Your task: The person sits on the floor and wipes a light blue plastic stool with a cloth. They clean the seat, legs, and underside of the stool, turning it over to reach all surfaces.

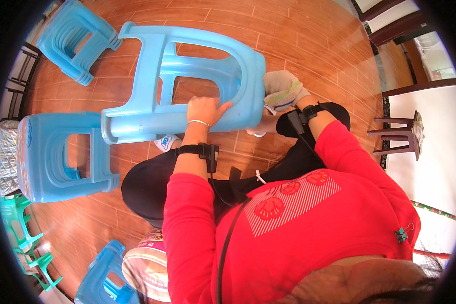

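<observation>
A blue plastic stool (209, 117) is tipped on its side in front of me, its seat towards the right and its legs pointing left. My left hand (203, 110) grips the near side of its frame, thumb lying along the plastic. A grey cloth (285, 89) with green and blue stripes is bunched around my right hand (302, 99), hiding most of the fingers. The cloth is against the seat end of the stool. Beneath the stool, part of a white sock or slipper (166, 142) shows.
Nested blue stools (78, 40) lie tipped at the upper left, and another blue stool or stack (60, 155) lies left. More blue plastic (104, 277) and a bucket (146, 266) are at the bottom. Green stools (17, 216) line the left; a dark stool (399, 133) stands by the right wall.
</observation>
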Tool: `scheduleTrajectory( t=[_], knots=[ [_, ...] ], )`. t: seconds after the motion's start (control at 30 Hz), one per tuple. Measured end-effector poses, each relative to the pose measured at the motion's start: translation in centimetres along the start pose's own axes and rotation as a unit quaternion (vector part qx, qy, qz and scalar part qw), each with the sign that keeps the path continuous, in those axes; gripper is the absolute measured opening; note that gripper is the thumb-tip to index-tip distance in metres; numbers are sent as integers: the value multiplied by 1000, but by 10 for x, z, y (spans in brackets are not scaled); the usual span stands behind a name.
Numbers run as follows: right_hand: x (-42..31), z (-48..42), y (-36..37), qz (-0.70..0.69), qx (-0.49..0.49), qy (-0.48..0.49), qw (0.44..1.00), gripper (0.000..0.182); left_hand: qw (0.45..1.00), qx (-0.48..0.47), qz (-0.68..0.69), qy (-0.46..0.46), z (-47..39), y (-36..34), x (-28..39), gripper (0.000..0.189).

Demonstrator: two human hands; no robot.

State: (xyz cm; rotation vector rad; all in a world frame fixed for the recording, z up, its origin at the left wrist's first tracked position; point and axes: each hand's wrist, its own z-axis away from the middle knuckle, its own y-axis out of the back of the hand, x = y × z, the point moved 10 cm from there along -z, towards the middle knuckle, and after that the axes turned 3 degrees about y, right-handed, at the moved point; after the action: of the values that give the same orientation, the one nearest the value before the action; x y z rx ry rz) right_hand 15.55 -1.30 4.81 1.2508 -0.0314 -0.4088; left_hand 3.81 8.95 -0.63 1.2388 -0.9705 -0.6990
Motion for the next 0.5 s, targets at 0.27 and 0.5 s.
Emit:
scheduleTrajectory(
  t=[0.27,0.5],
  knots=[
    [12,-3,-14,119,-58,-4,991,14,999,28,17,-33,2,4,5,53],
    [-19,9,-6,-3,-9,51,999,27,1000,12,6,-11,0,2,-2,53]
  ],
)
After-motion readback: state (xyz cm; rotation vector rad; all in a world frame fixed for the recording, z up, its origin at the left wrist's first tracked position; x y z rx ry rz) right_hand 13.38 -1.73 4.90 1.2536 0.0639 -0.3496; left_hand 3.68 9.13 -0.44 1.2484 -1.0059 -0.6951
